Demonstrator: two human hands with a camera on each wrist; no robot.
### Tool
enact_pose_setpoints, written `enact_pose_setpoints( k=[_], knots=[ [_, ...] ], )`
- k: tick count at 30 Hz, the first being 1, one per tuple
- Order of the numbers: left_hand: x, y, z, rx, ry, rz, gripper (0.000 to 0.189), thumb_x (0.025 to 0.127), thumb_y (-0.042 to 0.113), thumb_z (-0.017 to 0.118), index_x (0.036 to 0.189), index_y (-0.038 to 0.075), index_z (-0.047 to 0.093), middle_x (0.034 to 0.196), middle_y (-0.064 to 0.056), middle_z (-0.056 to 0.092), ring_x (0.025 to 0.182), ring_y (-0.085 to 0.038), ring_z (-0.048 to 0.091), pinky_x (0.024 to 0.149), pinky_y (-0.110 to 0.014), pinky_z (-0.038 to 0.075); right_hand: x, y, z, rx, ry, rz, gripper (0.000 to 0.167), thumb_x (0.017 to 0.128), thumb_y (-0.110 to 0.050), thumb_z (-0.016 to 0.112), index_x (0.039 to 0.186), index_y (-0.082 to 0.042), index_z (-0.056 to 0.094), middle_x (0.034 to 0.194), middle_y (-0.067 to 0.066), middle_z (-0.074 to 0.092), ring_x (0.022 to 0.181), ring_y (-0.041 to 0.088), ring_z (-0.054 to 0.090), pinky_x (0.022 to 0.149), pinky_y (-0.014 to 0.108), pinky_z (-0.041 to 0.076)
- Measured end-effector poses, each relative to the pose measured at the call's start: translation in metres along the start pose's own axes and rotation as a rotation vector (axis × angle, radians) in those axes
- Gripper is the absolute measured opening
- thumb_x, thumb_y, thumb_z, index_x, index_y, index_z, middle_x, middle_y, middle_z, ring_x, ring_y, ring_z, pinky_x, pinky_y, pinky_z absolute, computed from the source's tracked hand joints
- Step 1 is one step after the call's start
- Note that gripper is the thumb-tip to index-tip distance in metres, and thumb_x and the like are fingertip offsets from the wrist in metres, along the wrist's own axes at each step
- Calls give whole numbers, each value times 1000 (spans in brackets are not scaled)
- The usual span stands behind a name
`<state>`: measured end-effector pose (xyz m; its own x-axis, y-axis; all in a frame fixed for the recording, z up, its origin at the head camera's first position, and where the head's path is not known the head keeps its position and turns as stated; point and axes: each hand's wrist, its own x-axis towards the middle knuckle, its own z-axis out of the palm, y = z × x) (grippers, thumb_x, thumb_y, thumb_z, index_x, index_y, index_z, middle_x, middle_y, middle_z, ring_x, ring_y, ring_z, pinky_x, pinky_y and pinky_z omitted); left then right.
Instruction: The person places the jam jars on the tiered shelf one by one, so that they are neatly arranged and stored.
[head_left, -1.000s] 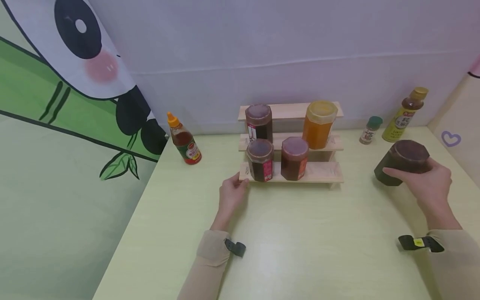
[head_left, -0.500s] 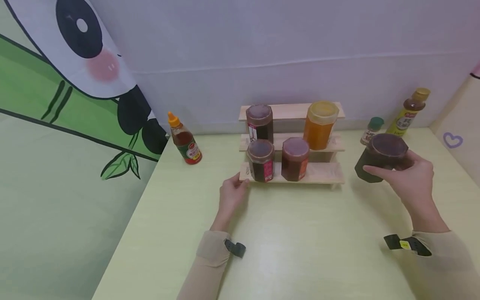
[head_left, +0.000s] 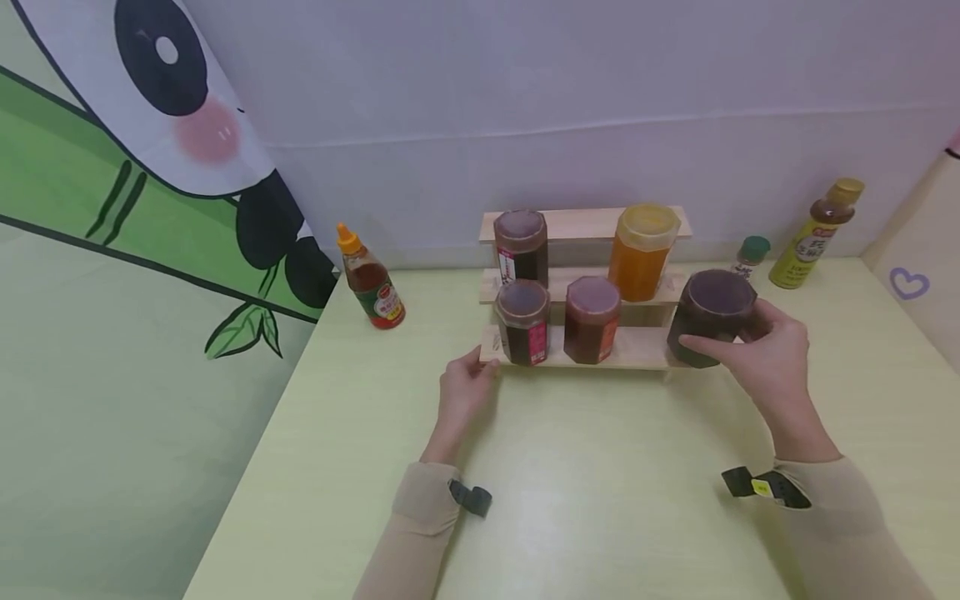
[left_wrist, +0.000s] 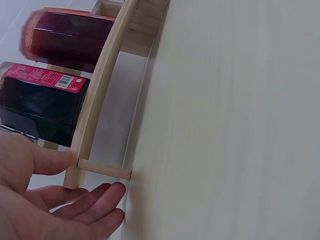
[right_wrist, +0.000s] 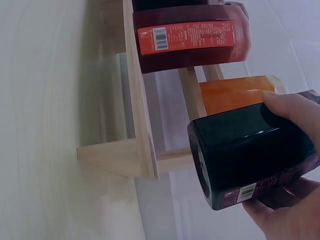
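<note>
My right hand [head_left: 765, 354] grips a dark octagonal jar [head_left: 708, 321] between thumb and fingers. The jar overlaps the right end of the lowest step of a wooden tiered rack [head_left: 637, 354] in the head view; in the right wrist view its base is tilted and apart from the board. My left hand [head_left: 467, 392] pinches the left front corner of the rack, thumb on the board and fingers below. On the lowest step stand a dark jar with a pink label [head_left: 521, 325] and a reddish jar [head_left: 591, 321]. Behind them are another dark jar [head_left: 521, 250] and an amber jar [head_left: 641, 258].
A squeeze bottle with an orange cap [head_left: 372, 283] stands left of the rack. To its right are a small green-capped shaker bottle [head_left: 752, 252], partly hidden by the held jar, and a yellow-labelled bottle [head_left: 813, 237]. A pale cloth wall [head_left: 600, 108] rises behind the table [head_left: 585, 483].
My right hand has carried the dark jar leftward from the table's right side to the rack's right end. The left hand has stayed at the rack's corner.
</note>
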<state>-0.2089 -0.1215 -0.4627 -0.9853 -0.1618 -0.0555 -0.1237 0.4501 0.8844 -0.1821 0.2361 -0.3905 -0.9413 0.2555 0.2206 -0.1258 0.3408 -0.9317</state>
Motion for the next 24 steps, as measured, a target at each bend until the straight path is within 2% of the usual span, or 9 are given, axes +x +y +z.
enact_pose_setpoints(
  k=[6,14,19,24],
  knots=[
    [-1,1,-1,6,0,11,43,92,24,64,132,10,57,104,-4,69,85,-15,64,68,-31,51,1,-5,10,-38,-34,21,70,67,-19,89,130,-11,58,117,0,62,103,7,58,86,16,45],
    [-1,1,-2,11,6,17,42,92,24,65,131,9,58,103,-5,69,83,-16,64,66,-31,52,3,-2,27,30,-62,-7,70,65,-17,90,127,-7,59,117,6,63,103,11,59,86,17,45],
    [-1,0,-2,16,8,19,43,92,24,65,132,10,57,104,-5,69,83,-16,64,67,-30,52,4,1,34,-4,-94,13,75,66,-25,89,131,-7,56,122,10,61,109,17,57,90,23,45],
    [-1,1,-1,19,8,17,43,92,23,65,132,9,57,105,-6,69,87,-17,64,70,-32,51,3,3,39,-15,-106,19,77,67,-25,89,133,-8,54,126,11,59,114,22,54,94,30,44]
  ],
)
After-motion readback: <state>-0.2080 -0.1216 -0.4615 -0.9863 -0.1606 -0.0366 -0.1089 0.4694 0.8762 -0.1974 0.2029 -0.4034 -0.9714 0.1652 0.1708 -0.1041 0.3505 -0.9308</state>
